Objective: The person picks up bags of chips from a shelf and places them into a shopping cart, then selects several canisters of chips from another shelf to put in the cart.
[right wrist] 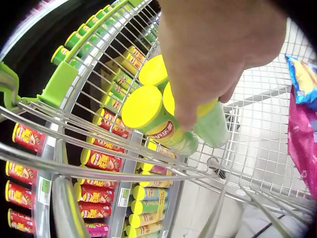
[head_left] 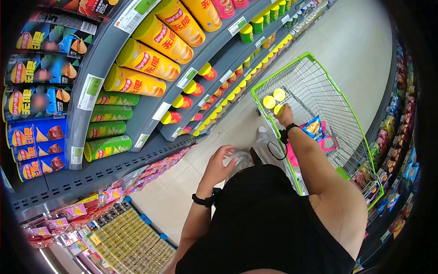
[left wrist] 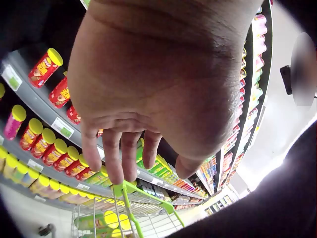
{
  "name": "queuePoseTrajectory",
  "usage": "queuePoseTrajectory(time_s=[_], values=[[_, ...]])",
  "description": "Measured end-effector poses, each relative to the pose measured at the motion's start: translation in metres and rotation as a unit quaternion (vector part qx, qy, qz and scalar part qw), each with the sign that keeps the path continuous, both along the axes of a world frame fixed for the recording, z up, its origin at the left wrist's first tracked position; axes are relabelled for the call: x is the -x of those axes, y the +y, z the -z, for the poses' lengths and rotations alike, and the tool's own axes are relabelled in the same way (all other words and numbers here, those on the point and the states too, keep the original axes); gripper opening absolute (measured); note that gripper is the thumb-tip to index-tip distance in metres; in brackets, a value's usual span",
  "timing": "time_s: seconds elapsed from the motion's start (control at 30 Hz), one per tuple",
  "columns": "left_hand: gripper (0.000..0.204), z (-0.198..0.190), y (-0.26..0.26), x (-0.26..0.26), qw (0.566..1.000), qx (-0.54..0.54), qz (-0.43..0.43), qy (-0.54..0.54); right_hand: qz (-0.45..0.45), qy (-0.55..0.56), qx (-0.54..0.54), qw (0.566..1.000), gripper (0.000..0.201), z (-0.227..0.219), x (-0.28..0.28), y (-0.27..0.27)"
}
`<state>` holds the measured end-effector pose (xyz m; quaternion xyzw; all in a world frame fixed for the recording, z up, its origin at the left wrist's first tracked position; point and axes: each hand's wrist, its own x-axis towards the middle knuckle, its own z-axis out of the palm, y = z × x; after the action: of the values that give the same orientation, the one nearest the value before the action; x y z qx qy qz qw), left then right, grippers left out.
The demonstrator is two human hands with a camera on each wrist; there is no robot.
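My right hand [head_left: 286,116] reaches into the green-rimmed wire shopping cart [head_left: 328,86]. Its fingers and thumb grip the top of a green chip canister [right wrist: 212,125], whose yellow lid is partly covered by the hand. Right beside it in the cart stand two more yellow-lidded canisters, one in front [right wrist: 142,106] and one behind [right wrist: 153,72]. My left hand [head_left: 220,165] hangs in front of the body, fingers loosely bent and holding nothing. In the left wrist view that hand's fingers [left wrist: 130,156] overlap the shelves and the cart rim.
Shelves of yellow canisters [head_left: 155,39], green canisters [head_left: 107,148] and small red canisters [head_left: 182,101] line the left. A blue chip bag [head_left: 313,128] and a pink bag [head_left: 328,143] lie farther back in the cart. Another snack shelf [head_left: 388,182] runs along the right.
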<state>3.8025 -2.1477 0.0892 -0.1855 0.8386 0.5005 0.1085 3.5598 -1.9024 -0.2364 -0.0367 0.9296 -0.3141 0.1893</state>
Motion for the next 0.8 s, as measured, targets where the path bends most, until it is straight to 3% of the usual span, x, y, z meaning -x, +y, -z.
queuePoseTrajectory(time_s=[0.5,0.8], values=[[0.04,0.001,0.006,0.003,1.0,0.001,0.025,-0.004,0.005,-0.062,0.005,0.998,0.086,0.005,0.014,0.001],[0.04,0.001,0.005,0.008,0.999,0.004,0.034,0.036,-0.037,-0.067,-0.028,0.997,0.102,0.003,0.026,0.017]])
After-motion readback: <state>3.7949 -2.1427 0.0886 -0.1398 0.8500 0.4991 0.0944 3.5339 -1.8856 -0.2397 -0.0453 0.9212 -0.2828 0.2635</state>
